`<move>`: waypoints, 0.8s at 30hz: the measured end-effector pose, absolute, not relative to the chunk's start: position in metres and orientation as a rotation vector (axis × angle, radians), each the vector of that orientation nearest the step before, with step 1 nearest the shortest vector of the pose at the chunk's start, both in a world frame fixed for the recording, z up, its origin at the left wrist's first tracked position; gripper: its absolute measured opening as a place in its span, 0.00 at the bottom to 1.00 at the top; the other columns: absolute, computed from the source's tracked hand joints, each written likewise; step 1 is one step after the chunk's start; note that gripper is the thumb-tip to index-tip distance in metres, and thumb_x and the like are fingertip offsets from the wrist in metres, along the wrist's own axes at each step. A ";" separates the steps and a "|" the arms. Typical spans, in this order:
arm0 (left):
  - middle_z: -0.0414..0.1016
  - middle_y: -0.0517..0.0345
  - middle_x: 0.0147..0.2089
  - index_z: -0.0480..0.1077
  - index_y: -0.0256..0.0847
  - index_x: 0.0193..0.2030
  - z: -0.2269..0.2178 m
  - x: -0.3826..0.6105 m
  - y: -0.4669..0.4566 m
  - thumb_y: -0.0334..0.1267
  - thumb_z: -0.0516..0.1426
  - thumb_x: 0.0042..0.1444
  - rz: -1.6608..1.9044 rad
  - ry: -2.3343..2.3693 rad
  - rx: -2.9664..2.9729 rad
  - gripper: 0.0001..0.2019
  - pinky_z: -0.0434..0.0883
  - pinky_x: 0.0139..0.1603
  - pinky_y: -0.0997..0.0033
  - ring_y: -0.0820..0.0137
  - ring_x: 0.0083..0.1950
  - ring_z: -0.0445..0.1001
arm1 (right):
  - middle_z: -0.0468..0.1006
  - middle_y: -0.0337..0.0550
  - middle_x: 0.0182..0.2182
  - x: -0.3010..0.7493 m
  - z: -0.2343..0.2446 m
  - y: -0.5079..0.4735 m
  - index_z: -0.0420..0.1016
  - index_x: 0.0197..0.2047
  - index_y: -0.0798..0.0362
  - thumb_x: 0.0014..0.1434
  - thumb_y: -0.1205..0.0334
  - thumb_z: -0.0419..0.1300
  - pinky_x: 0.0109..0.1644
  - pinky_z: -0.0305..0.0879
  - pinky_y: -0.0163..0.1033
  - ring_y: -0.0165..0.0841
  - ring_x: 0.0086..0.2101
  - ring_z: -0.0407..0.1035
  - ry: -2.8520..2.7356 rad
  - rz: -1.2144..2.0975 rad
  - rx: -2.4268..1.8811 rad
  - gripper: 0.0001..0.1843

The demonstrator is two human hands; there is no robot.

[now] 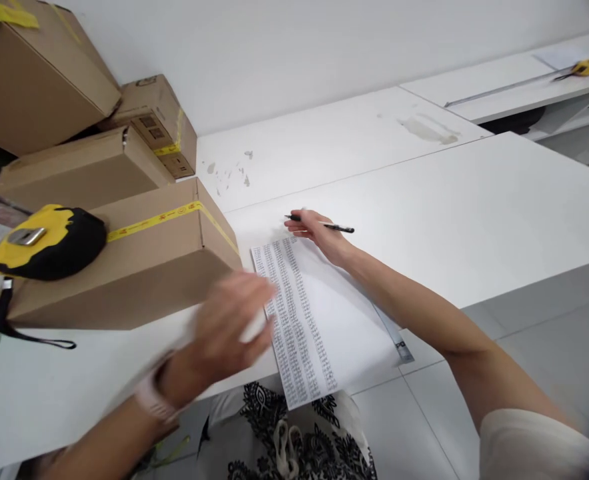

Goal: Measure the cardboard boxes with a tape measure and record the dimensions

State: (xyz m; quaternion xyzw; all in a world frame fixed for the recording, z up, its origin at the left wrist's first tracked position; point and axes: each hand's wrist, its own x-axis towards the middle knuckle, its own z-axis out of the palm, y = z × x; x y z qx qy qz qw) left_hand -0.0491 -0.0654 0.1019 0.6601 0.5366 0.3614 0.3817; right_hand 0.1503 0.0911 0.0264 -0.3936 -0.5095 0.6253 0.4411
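I count four cardboard boxes on the left: one big box (34, 73) far off, one small box (159, 120) beside it, one flat box (79, 167) below, and one long box (139, 267) nearest me. There are two yellow tape measures: one tape measure (44, 241) on the long box, and another tape measure (588, 66) far right. I see one pen (324, 225), one printed sheet (324, 320) and one ruler (397, 337) at its right side. Two hands show, my left hand (229, 327) and my right hand (314, 230), with one wristband (151, 400).
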 end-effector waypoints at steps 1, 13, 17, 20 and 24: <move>0.78 0.49 0.56 0.76 0.46 0.51 0.085 -0.035 -0.061 0.42 0.60 0.58 0.859 1.310 1.871 0.15 0.59 0.71 0.41 0.51 0.65 0.69 | 0.80 0.47 0.42 0.146 0.022 0.091 0.71 0.48 0.52 0.58 0.45 0.62 0.52 0.69 0.42 0.35 0.43 0.74 -1.247 1.568 -0.982 0.22; 0.60 0.24 0.70 0.59 0.21 0.66 0.001 -0.001 0.010 0.44 0.53 0.66 0.414 1.431 2.561 0.29 0.56 0.72 0.43 0.43 0.73 0.56 | 0.70 0.34 0.23 0.145 0.002 0.084 0.64 0.35 0.48 0.58 0.48 0.60 0.34 0.63 0.38 0.31 0.27 0.67 -1.534 1.063 -1.299 0.14; 0.66 0.26 0.66 0.62 0.22 0.63 0.001 0.000 0.009 0.43 0.53 0.66 0.442 1.432 2.580 0.26 0.61 0.68 0.44 0.44 0.70 0.61 | 0.67 0.32 0.21 0.146 0.001 0.084 0.61 0.32 0.48 0.59 0.47 0.58 0.31 0.60 0.37 0.30 0.24 0.63 -1.586 0.998 -1.345 0.15; 0.67 0.24 0.63 0.62 0.17 0.63 0.001 0.002 0.010 0.43 0.53 0.66 0.402 1.439 2.607 0.28 0.61 0.67 0.46 0.43 0.68 0.62 | 0.67 0.32 0.22 0.147 0.001 0.084 0.63 0.34 0.48 0.59 0.51 0.58 0.31 0.60 0.37 0.29 0.24 0.63 -1.637 1.003 -1.318 0.11; 0.67 0.24 0.63 0.64 0.17 0.61 -0.002 0.002 0.010 0.44 0.54 0.66 0.422 1.459 2.668 0.27 0.63 0.66 0.47 0.43 0.67 0.63 | 0.68 0.32 0.22 0.148 -0.001 0.087 0.62 0.34 0.48 0.58 0.50 0.60 0.28 0.59 0.37 0.30 0.23 0.63 -1.571 1.120 -1.251 0.13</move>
